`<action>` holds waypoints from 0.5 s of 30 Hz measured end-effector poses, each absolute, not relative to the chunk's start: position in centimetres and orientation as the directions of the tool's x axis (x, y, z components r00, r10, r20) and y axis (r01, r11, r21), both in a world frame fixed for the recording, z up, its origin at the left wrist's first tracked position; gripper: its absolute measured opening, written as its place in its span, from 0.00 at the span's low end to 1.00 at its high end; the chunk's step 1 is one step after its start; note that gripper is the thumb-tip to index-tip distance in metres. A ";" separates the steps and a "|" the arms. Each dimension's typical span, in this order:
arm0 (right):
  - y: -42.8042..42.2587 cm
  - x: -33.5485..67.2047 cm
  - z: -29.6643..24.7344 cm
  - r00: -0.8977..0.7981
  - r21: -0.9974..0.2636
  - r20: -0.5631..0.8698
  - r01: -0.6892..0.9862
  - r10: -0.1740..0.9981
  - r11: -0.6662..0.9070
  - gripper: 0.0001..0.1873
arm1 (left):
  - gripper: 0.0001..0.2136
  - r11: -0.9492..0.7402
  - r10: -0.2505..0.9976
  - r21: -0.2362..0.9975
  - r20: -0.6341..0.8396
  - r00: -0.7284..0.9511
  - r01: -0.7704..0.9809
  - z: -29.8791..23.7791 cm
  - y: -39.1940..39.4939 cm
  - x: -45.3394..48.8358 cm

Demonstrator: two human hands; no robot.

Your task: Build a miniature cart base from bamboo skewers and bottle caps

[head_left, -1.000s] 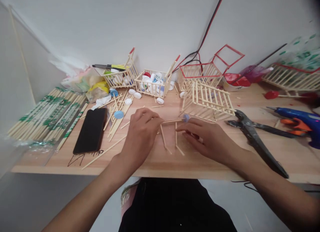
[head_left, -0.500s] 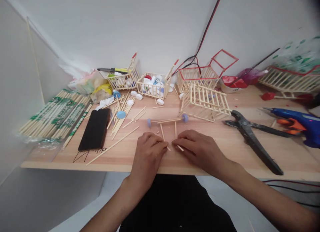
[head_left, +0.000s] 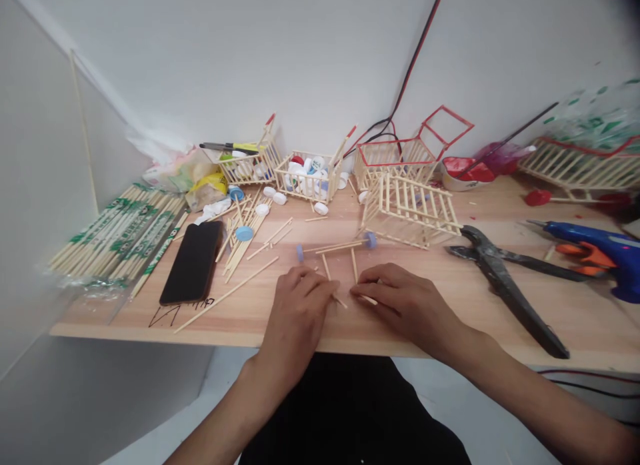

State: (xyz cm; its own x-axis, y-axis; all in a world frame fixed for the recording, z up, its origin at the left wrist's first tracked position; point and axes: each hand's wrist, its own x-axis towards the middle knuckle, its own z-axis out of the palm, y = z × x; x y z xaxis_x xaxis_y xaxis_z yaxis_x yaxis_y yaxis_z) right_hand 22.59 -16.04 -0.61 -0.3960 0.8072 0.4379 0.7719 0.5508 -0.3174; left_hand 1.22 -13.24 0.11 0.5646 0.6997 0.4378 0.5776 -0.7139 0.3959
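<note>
A small frame of thin wooden sticks [head_left: 336,251] lies on the wooden table [head_left: 450,298], its long axle stick capped at each end by a pale blue bottle cap [head_left: 371,239]. My left hand [head_left: 299,311] rests by the near end of the left short stick, fingers curled and pinched on it. On the other side my right hand [head_left: 400,299] lies with fingertips pressed on the near end of the right short stick. Both hands sit close together near the table's front edge.
A black phone [head_left: 193,261] and packs of chopsticks [head_left: 120,235] lie at the left with loose sticks and caps. Stick baskets [head_left: 410,208] stand behind. Black pliers [head_left: 505,281] and a blue glue gun [head_left: 600,248] lie at the right. Cables run up the wall.
Both hands drew back from the axle stick toward the front edge and now sit on the near ends of the two short sticks. The view shifted slightly.
</note>
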 end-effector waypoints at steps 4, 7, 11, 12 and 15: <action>-16.1 22.8 -0.7 -0.391 -0.357 0.440 0.750 0.808 0.557 0.12 | 0.10 -0.681 0.717 0.362 0.504 0.481 0.636 1.4 -11.3 0.9; -16.2 22.8 -0.7 -0.386 -0.367 0.436 0.749 0.813 0.552 0.12 | 0.09 -0.655 0.734 0.330 0.492 0.468 0.679 2.0 -9.4 1.0; -16.0 22.7 -0.6 -0.396 -0.375 0.411 0.748 0.821 0.548 0.11 | 0.08 -0.617 0.779 0.318 0.378 0.501 0.719 1.8 -8.1 1.2; -16.0 22.7 -0.6 -0.400 -0.379 0.401 0.747 0.824 0.547 0.11 | 0.08 -0.613 0.783 0.317 0.362 0.505 0.724 1.7 -8.0 1.2; -15.9 22.7 -0.5 -0.409 -0.397 0.369 0.742 0.834 0.540 0.09 | 0.07 -0.609 0.788 0.314 0.344 0.510 0.728 1.5 -8.0 1.1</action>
